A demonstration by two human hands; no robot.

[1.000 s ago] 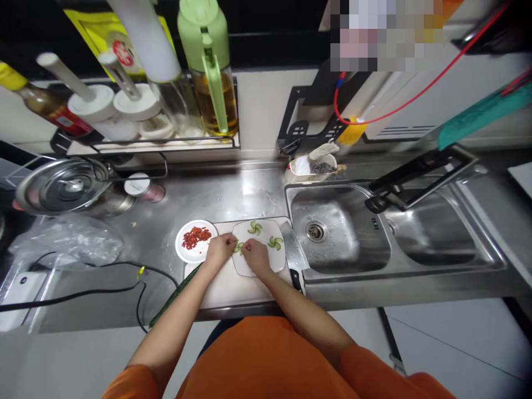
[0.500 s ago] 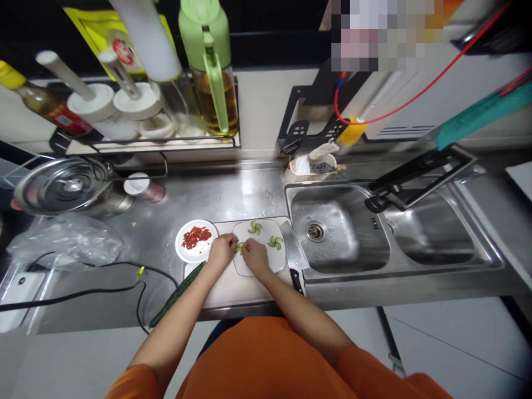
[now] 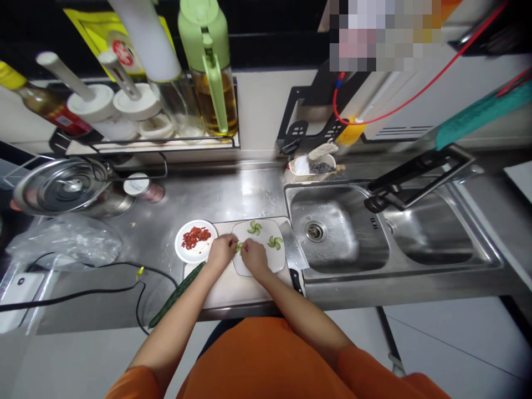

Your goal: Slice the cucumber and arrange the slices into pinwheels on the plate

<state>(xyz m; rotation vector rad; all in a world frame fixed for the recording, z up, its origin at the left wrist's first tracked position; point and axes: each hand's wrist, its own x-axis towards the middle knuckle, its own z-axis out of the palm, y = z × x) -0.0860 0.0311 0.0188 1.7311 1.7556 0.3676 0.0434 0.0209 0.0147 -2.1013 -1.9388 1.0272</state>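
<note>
Over a white square plate [image 3: 245,269], my left hand [image 3: 223,250] and my right hand [image 3: 254,255] come close together, fingers pinched. Between them lie green cucumber slices [image 3: 239,247], partly covered by the fingers; whether either hand grips one is hidden. Two more clusters of cucumber slices sit fanned like pinwheels, one at the plate's top [image 3: 254,228] and one at its right [image 3: 275,243]. The plate stands on a white cutting board [image 3: 224,289]. A round white plate [image 3: 179,249] with chopped red pieces [image 3: 195,238] is left of my left hand. A whole cucumber [image 3: 177,295] lies beside my left forearm.
A cleaver [image 3: 296,252] lies along the board's right edge, beside the double sink [image 3: 341,266]. Left are a plastic bag [image 3: 66,241], a black cable [image 3: 103,290] and a lidded pot [image 3: 62,185]. A condiment rack [image 3: 174,145] hangs behind.
Almost nothing differs. Both hands stay pinched at the same spot above the plate, with only a slight shift of the fingers and of the view.
</note>
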